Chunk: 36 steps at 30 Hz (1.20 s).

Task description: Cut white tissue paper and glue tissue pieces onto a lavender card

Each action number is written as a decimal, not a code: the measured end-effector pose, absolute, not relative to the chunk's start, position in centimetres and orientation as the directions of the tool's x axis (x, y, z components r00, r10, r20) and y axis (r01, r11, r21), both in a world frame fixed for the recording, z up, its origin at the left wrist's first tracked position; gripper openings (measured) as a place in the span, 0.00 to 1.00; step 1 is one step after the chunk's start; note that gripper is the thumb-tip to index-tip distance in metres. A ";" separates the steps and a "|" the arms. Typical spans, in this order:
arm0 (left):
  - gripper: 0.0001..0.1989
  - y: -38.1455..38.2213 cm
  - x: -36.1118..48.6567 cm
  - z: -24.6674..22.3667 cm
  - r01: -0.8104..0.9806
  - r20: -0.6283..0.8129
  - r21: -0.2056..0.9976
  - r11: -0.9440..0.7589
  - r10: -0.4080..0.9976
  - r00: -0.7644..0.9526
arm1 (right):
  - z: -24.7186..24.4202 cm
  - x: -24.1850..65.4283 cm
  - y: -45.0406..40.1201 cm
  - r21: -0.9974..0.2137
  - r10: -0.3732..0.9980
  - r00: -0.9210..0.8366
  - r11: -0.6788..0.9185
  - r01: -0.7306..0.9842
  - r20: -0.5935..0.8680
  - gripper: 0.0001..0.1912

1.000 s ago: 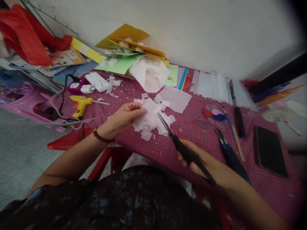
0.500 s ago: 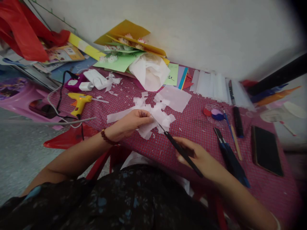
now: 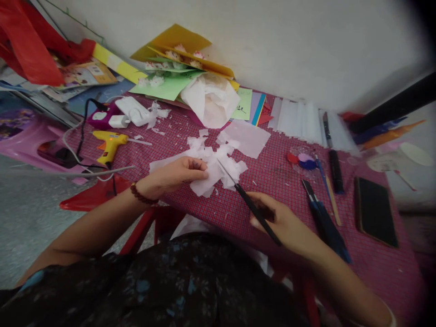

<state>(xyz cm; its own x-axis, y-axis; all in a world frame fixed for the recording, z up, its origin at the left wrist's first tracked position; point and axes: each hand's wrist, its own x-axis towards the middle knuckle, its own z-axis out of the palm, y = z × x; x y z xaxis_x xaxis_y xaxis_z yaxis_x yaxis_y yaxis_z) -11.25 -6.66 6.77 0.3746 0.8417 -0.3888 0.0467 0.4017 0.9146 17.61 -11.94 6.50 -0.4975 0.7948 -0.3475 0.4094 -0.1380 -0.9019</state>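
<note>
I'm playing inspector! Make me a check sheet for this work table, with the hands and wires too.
Surface: red-and-blue checked tablecloth, dotted with paper bits.
Things in use: black-handled metal scissors; loose pile of thin white paper pieces.
Clutter: yellow plastic glue gun, black rectangular phone, stack of green and orange paper cards.
Hands: right hand holds the scissors; left hand is at the pile, grip unclear.
Cables: black cord from a purple power strip; white cord nearby.
Surroundings: plain pale wall, grey speckled floor.
</note>
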 end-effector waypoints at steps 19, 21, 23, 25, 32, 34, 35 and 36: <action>0.10 -6.2 -10.8 6.4 0.136 -0.340 0.940 0.312 0.869 0.360 | 7.7 17.5 -12.3 -0.892 0.747 -0.578 -0.044 0.449 -0.328 0.33; 0.11 -6.2 -10.8 6.5 0.121 -0.324 0.946 0.300 0.882 0.342 | 7.5 17.6 -12.2 -0.892 0.752 -0.575 -0.036 0.451 -0.322 0.34; 0.11 -6.2 -10.9 6.4 0.084 -0.303 0.953 0.292 0.892 0.334 | 7.4 17.7 -12.1 -0.894 0.754 -0.575 -0.039 0.446 -0.319 0.33; 0.09 -6.2 -10.9 6.4 0.059 -0.306 0.951 0.305 0.888 0.343 | 7.3 17.7 -12.1 -0.898 0.754 -0.576 -0.041 0.438 -0.316 0.33; 0.11 -6.0 -10.8 6.5 0.083 -0.382 0.921 0.380 0.845 0.375 | 6.7 17.5 -12.0 -0.905 0.760 -0.579 -0.030 0.425 -0.297 0.32; 0.10 -6.0 -10.7 6.6 0.098 -0.409 0.909 0.406 0.822 0.396 | 6.6 17.5 -11.9 -0.909 0.758 -0.582 -0.032 0.416 -0.293 0.32; 0.10 -6.0 -10.7 6.6 0.107 -0.421 0.904 0.415 0.813 0.403 | 6.6 17.5 -11.9 -0.911 0.757 -0.584 -0.034 0.411 -0.292 0.31; 0.10 -6.0 -10.6 6.6 0.119 -0.430 0.900 0.420 0.806 0.407 | 6.6 17.5 -11.9 -0.913 0.756 -0.585 -0.039 0.407 -0.293 0.31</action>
<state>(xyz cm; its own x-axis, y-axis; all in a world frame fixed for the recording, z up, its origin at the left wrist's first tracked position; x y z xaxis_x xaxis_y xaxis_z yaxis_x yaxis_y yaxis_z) -10.64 -5.98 6.63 0.4069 0.8060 -0.4299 0.1190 0.4198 0.8998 17.52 -11.85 6.58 -0.5854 0.7559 -0.2931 0.4069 -0.0388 -0.9126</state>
